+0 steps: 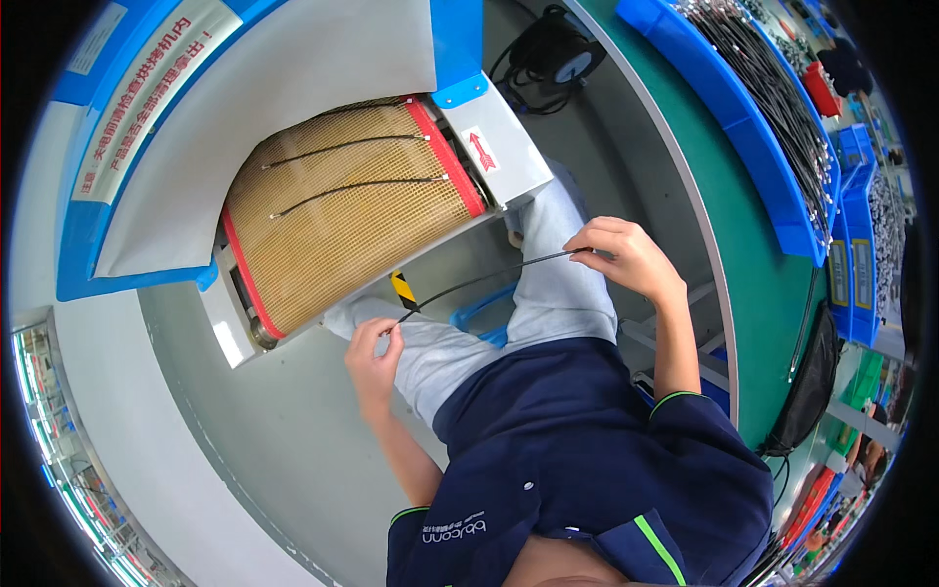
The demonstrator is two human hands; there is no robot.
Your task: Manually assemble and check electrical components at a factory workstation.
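Navy shirt (606, 440), six o'clock | left fingers (371, 332), right fingers (603, 235) pinching black cable (518, 265) near ends | best gently bowed, unkinked

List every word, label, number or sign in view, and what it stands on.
Wording is not copied here.
Long white label, red characters: on the machine's blue hood.
Small pale label: same hood, too small to read.
White sticker with a red arrow: on the grey block.
White lettering: on the dark blue shirt.
Yellow-edged labels: on a blue bin, too small to read.
Striped black-and-yellow marking: near the belt; no lettering visible.
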